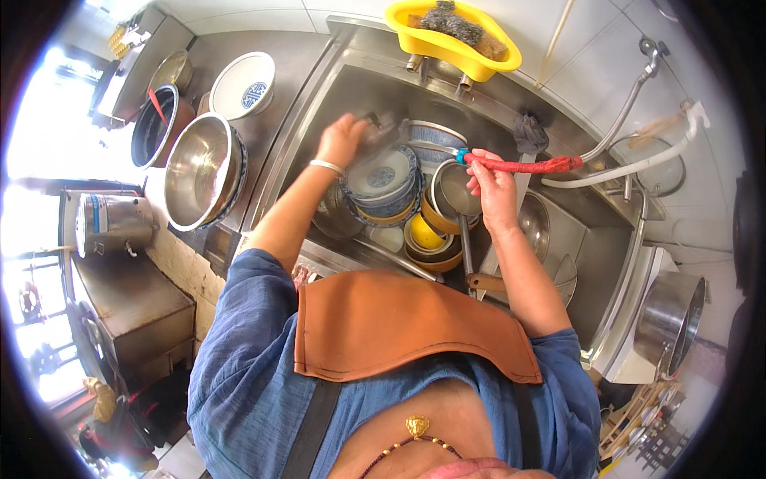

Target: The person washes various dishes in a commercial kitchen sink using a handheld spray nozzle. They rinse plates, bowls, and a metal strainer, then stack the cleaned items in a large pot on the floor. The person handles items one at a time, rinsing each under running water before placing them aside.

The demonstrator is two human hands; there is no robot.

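Note:
My right hand (494, 188) grips a red-wrapped hose (520, 164) near its blue clamp. Water runs leftward from the hose over the dishes in the steel sink (353, 84). Over the sink's left side, my left hand (342, 141) holds a grey object (383, 130), too blurred to name. Below it is a stack of blue-and-white dishes (381, 176), with a patterned bowl (437, 135) behind. Between my hands sits a long-handled metal ladle (458, 190) resting on stacked bowls. A yellow bowl (426, 232) lies in another stack nearer me.
A yellow plastic basket (413, 45) of scouring pads sits above the sink's back edge. Metal bowls (200, 170) and a white bowl (242, 84) stand on the left counter. A divider (508, 209) separates a second basin at right. A steel pot (667, 323) stands beyond.

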